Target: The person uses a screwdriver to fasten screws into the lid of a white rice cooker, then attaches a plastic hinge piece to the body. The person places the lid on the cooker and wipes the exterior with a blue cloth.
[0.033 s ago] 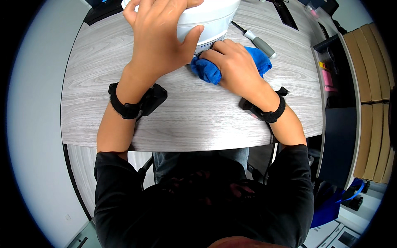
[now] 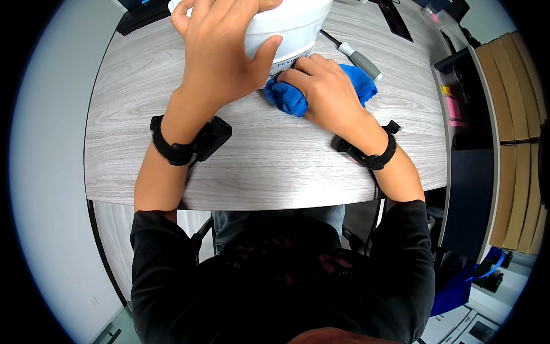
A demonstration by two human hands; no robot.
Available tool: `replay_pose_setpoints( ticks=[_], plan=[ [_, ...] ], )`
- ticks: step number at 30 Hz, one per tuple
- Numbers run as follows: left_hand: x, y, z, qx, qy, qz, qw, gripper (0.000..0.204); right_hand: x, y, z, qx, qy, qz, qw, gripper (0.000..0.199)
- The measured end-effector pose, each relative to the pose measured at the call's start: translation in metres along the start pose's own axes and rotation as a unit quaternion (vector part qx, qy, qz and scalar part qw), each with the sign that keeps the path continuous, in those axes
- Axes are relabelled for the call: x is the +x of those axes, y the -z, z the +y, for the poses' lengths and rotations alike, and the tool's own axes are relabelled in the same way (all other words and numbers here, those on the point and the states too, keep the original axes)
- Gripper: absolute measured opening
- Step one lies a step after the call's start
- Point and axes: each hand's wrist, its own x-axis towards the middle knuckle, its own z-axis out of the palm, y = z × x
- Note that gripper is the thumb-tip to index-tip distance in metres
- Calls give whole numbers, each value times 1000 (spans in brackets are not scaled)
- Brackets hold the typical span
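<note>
You are looking straight down at a grey wood-grain table [image 2: 258, 155], with your two bare forearms reaching up from six o'clock.

One container is in view: a white round tub [image 2: 289, 23] at twelve o'clock, cut off by the top edge. Its inside cannot be seen from here, so what it holds cannot be told.

Your left hand [image 2: 220, 57] lies over the tub's near side. The fingers curl over its top and the thumb presses against its white wall, spread wide in a steadying hold.

Your right hand [image 2: 326, 92] sits just at one o'clock from centre, pressed down on a blue cloth [image 2: 358, 80]. The fingers are bent and closed over the bunched cloth, knuckles up, with the fingertips against the tub's lower wall. The cloth shows on both sides of the hand: a fold pokes out at nine o'clock of the knuckles, touching the tub's base, and a wider flap lies flat on the table at two o'clock of the hand.

One screwdriver [image 2: 358, 57] with a grey handle lies on the table just beyond the cloth, at one o'clock.

You wear two black wrist straps, one on the left wrist [image 2: 172, 149] and one on the right wrist [image 2: 372, 155], each carrying a small black box.

Count: one tub, one cloth, one screwdriver, two straps.
</note>
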Motion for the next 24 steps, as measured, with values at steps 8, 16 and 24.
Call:
replay_pose_setpoints(
  ticks=[8, 16, 24],
  plan=[
    [-8, 3, -3, -3, 4, -15, 1000, 48, -1, 21, 21, -33, -49, -32, 998, 47],
    [-12, 4, -4, -9, 9, -18, 1000, 46, 4, 35, 30, 17, -61, 64, 996, 50],
    [-8, 2, -1, -14, 16, -16, 1000, 44, 5, 29, 8, 28, -32, 77, 996, 47]
  ],
)
